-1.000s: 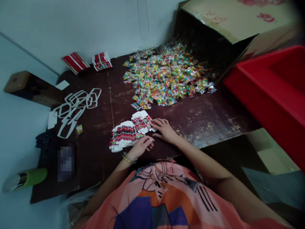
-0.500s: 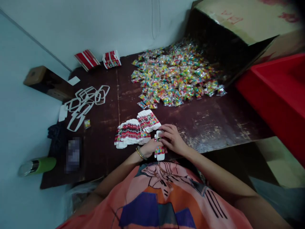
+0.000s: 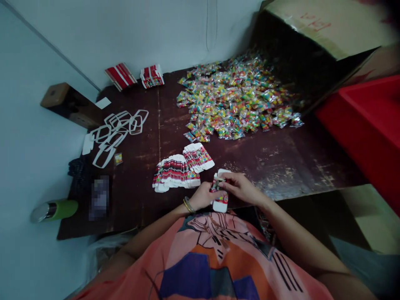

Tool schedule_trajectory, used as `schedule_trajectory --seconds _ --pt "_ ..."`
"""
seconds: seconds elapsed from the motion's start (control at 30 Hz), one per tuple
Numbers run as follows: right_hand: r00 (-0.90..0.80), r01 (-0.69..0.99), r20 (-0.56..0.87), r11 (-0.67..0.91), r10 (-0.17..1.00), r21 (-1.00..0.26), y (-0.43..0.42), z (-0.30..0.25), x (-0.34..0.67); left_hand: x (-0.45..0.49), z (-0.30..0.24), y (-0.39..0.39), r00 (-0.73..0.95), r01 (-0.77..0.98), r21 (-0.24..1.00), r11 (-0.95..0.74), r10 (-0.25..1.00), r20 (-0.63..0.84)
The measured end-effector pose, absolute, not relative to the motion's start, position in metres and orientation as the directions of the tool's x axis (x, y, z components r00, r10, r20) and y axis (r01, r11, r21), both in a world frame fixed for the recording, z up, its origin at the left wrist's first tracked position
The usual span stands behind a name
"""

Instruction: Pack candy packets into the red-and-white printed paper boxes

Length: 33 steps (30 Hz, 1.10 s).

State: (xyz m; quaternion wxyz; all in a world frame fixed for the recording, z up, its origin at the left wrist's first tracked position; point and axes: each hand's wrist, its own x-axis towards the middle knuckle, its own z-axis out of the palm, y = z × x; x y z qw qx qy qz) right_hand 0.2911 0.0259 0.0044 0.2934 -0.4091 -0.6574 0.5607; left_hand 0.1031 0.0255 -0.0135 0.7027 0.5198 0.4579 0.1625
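Observation:
Both hands hold one flat printed carton blank (image 3: 220,199) near the front edge of the dark wooden table (image 3: 275,162). My left hand (image 3: 203,196), with a gold bangle at the wrist, grips its left side. My right hand (image 3: 239,187) pinches its upper end with closed fingers. Just left of my hands lies a fanned stack of the same red and white carton blanks (image 3: 178,173). A big heap of small colourful candy packets (image 3: 237,98) covers the far part of the table.
An open cardboard box (image 3: 312,37) lies tipped at the back right and a red plastic crate (image 3: 371,125) stands at the right. White cardboard cut-outs (image 3: 117,129), two stacks of cartons (image 3: 134,77) and a green flask (image 3: 54,209) are on the left.
My right hand took one carton blank off the stack and both hands drew it toward my body. The camera view shifted slightly to the left.

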Motion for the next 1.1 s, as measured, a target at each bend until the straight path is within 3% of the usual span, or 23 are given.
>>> schedule_trajectory --seconds 0.1,0.17,0.37,0.5,0.63,0.73,0.83,0.93,1.0,1.1 --pt "-0.601 0.165 -0.038 0.078 0.798 -0.983 0.020 0.007 0.289 0.105 -0.014 0.020 0.741 0.157 0.866 0.475 0.523 -0.421" --pt "-0.599 0.134 -0.014 0.084 0.800 -0.987 0.021 0.008 0.292 0.106 -0.013 0.020 0.794 0.132 0.842 0.524 0.452 -0.406" --pt "-0.550 0.171 -0.040 0.066 0.834 -0.983 0.023 0.006 0.298 0.112 -0.022 0.024 0.540 0.287 0.901 0.325 0.722 -0.432" --pt "-0.418 0.197 -0.081 0.003 0.905 -0.980 0.012 0.000 0.291 0.111 -0.026 0.019 0.458 0.399 0.866 0.301 0.753 -0.472" --pt "-0.281 0.031 -0.156 -0.154 0.947 -0.988 0.001 -0.012 0.283 0.104 -0.020 0.013 0.376 0.268 0.931 0.247 0.863 -0.337" --pt "-0.243 -0.203 -0.322 -0.372 0.915 -0.906 -0.004 -0.023 0.280 0.096 -0.015 0.009 0.349 0.214 0.960 0.181 0.903 -0.248" --pt "-0.357 -0.360 -0.468 -0.581 0.808 -0.730 -0.006 -0.028 0.280 0.088 -0.011 0.005 0.442 0.258 0.955 0.145 0.862 -0.250" --pt "-0.524 -0.344 -0.506 -0.713 0.686 -0.611 -0.002 -0.028 0.282 0.085 -0.004 0.001 0.478 0.303 0.946 0.112 0.841 -0.253" --pt "-0.603 -0.295 -0.495 -0.752 0.625 -0.589 0.004 -0.027 0.282 0.087 0.001 0.000 0.434 0.270 0.949 0.161 0.860 -0.269" --pt "-0.635 -0.194 -0.470 -0.716 0.612 -0.670 0.013 -0.026 0.280 0.091 0.003 0.000 0.389 0.100 0.907 0.410 0.823 -0.414"
